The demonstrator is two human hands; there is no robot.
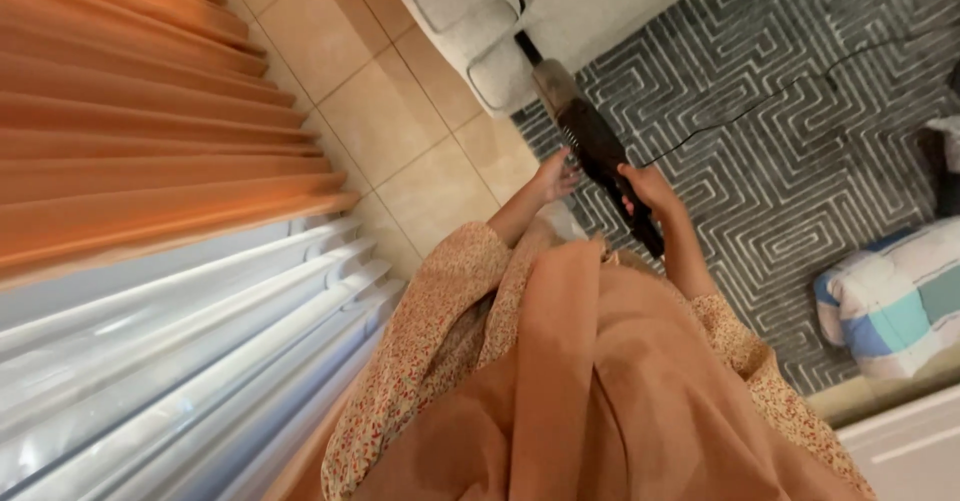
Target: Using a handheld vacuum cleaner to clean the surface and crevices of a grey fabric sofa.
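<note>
I hold a dark hand-held vacuum cleaner [598, 151] in front of me, its nozzle reaching toward the pale grey sofa [500, 21]. My right hand [648, 189] grips the rear handle of the vacuum. My left hand [556, 175] rests with fingers against the vacuum's left side near its vents. A thin black cord [760, 101] trails from the vacuum across the rug. My floral sleeves and an orange cloth fill the lower middle of the view.
A grey rug [800, 141] with a maze pattern lies at right over beige floor tiles [390, 121]. Orange curtains [130, 111] and white blinds hang at left. A striped blue-white pillow [895, 296] lies at right edge.
</note>
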